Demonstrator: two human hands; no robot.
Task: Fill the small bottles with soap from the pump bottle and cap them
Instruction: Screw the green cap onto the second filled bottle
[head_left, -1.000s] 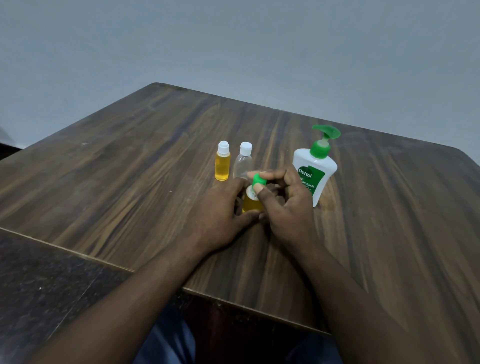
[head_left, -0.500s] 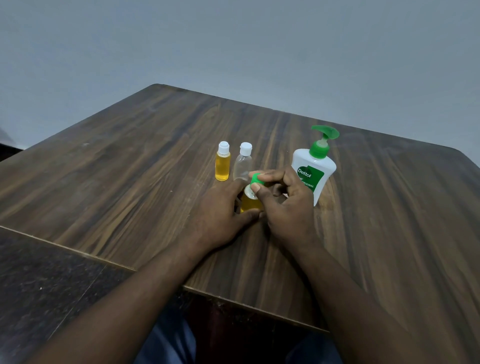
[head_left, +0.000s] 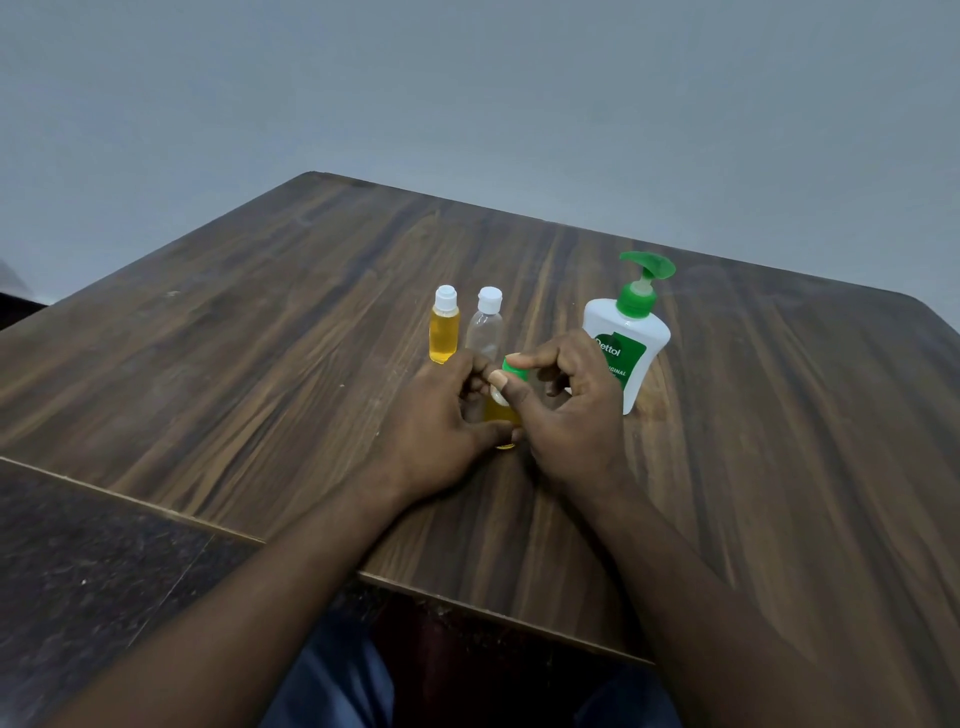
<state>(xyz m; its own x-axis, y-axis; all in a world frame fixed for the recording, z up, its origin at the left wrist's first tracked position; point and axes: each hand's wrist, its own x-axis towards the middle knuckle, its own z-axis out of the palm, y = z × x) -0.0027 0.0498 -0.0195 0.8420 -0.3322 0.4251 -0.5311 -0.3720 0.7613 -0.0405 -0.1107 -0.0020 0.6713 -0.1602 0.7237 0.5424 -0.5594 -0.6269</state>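
A small bottle of yellow soap (head_left: 500, 413) stands on the wooden table (head_left: 260, 364) between my hands. My left hand (head_left: 441, 421) wraps around its body. My right hand (head_left: 566, 410) pinches its green cap (head_left: 514, 370) between thumb and forefinger at the bottle's neck. Behind stand a small bottle full of yellow soap with a white cap (head_left: 444, 326) and a clear empty small bottle with a white cap (head_left: 485, 325). The white pump bottle with a green pump (head_left: 631, 327) stands just right of my right hand.
The table's near edge (head_left: 498, 613) runs diagonally above my lap. A dark stone floor (head_left: 93, 582) lies at the lower left. A plain grey wall (head_left: 467, 104) rises behind the table.
My right hand's fingers have turned on the green cap and spread out more. The left hand keeps its hold on the bottle.
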